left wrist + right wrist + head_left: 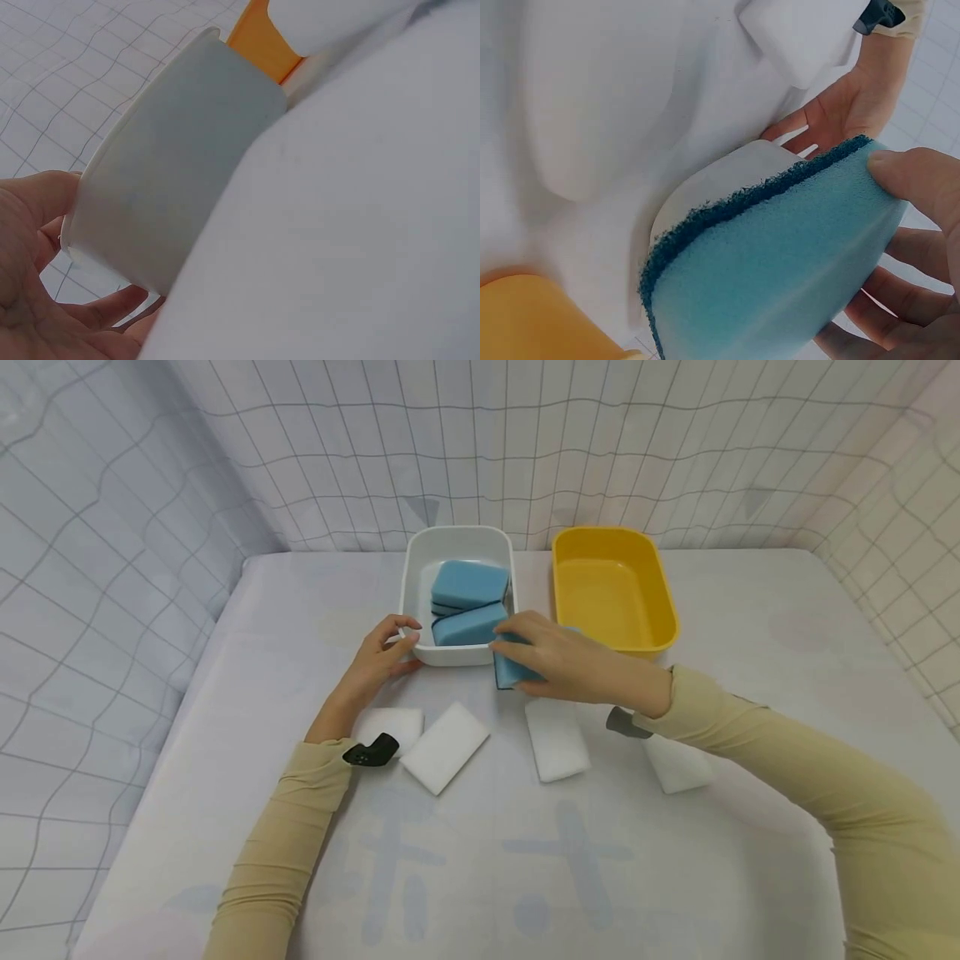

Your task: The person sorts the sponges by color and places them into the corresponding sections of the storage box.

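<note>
My left hand (372, 667) grips the front left corner of a white plastic bin (459, 657), its thumb at the rim in the left wrist view. Two blue sponges (470, 583) with dark scouring layers lie inside, one in front of the other. By the bin's front right corner, my right hand (573, 662) holds a third blue sponge (772, 259) between thumb and fingers. That sponge is tilted, its dark scouring edge facing the bin in the right wrist view. Part of it hides behind the hand in the head view.
A yellow bin (604, 597) stands right of the white one. Several white foam blocks (446, 748) lie on the cloth-covered table in front, one partly under the right forearm. Gridded fabric (480, 452) hangs behind the table and at both sides.
</note>
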### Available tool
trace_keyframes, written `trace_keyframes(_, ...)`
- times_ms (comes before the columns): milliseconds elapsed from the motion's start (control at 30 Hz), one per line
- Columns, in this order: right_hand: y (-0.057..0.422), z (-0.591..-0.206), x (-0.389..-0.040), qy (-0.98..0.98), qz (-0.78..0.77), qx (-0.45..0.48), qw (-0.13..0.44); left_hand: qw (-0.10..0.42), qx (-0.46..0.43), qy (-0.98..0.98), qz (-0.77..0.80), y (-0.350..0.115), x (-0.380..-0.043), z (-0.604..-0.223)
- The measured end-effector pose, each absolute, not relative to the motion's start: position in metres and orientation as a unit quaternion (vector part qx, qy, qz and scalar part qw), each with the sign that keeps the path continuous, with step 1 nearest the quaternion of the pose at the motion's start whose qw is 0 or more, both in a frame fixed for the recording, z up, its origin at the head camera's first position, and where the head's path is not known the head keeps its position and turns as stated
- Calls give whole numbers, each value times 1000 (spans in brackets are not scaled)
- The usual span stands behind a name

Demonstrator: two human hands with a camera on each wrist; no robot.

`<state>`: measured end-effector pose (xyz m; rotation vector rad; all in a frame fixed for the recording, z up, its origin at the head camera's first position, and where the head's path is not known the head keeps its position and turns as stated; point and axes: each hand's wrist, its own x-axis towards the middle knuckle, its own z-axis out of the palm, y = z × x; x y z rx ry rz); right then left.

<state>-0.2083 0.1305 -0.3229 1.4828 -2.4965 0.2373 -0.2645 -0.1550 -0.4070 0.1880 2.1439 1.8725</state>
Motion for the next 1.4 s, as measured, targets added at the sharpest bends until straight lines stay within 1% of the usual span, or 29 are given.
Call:
trace_keyframes(467, 105, -323, -227, -839, 70, 531, 95, 142, 68, 749, 644, -154, -264, -408)
trace_keyframes(700, 92, -323, -229, -838, 53, 538, 70, 143, 79, 749, 642, -155, -266, -409)
trace_keyframes(933, 81, -323, -233, -831, 46, 550, 71, 139, 87, 749, 642, -157, -265, -410)
trace_keyframes(1100, 75, -325, -240, -825, 45, 561, 57, 137, 95, 750, 640, -158, -263, -411)
trace_keyframes(1400, 70, -327, -261, -842, 72, 533, 23, 145, 87, 746, 644, -159, -264, -410)
